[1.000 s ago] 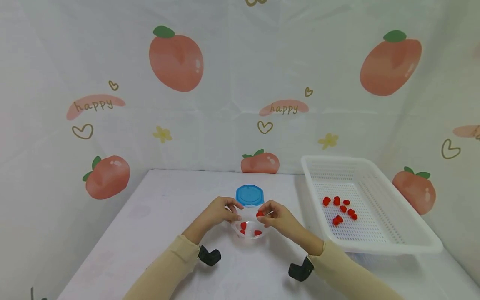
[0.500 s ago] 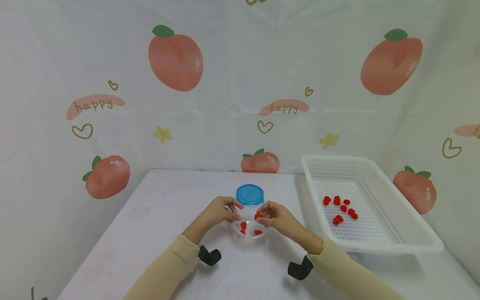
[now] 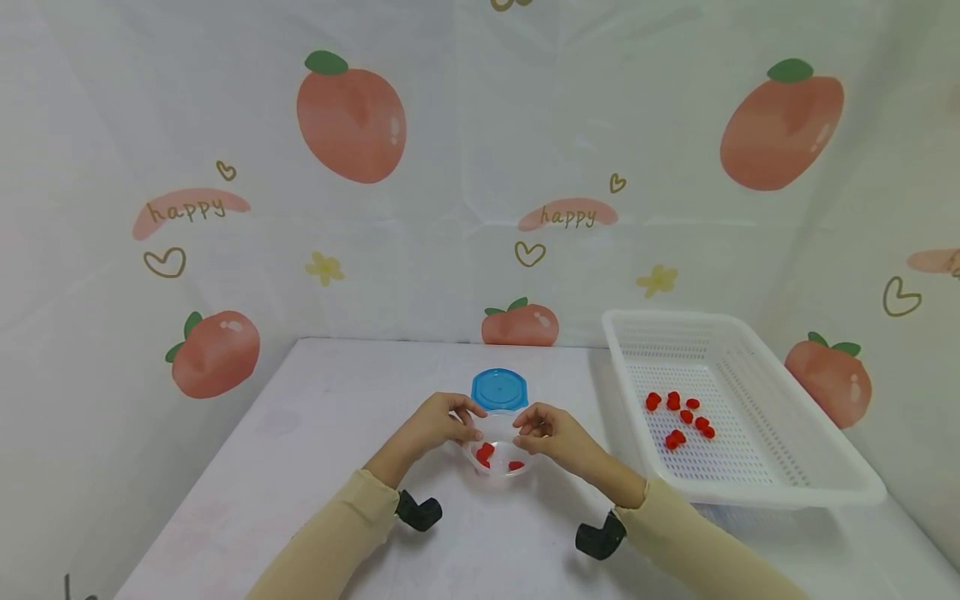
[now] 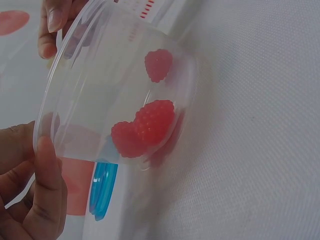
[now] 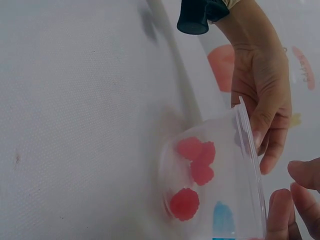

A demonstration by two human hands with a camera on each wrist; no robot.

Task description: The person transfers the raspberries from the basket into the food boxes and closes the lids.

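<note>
A clear plastic tub [image 4: 95,105] stands on the white surface, holding several red raspberries [image 4: 155,121]; two lie against each other, another sits apart. My left hand [image 3: 446,419] pinches the tub's rim at its left side between thumb and fingers. Over the right side of the tub, my right hand [image 3: 551,431] hovers with loosely bent fingers and nothing between them. In the right wrist view its fingertips [image 5: 281,207] are spread beside the rim. Just behind the tub lies a blue lid [image 3: 499,389].
To the right is a large white perforated basket [image 3: 731,400] with several more raspberries [image 3: 686,416] on its floor. A white cloth with printed fruit hangs behind the table [image 3: 352,375]. Black wrist cameras [image 3: 418,511] sit below both wrists.
The raspberry in my right fingers has dropped into the tub, landing by those at its left. My right fingers have parted slightly. My left hand has kept its place on the rim.
</note>
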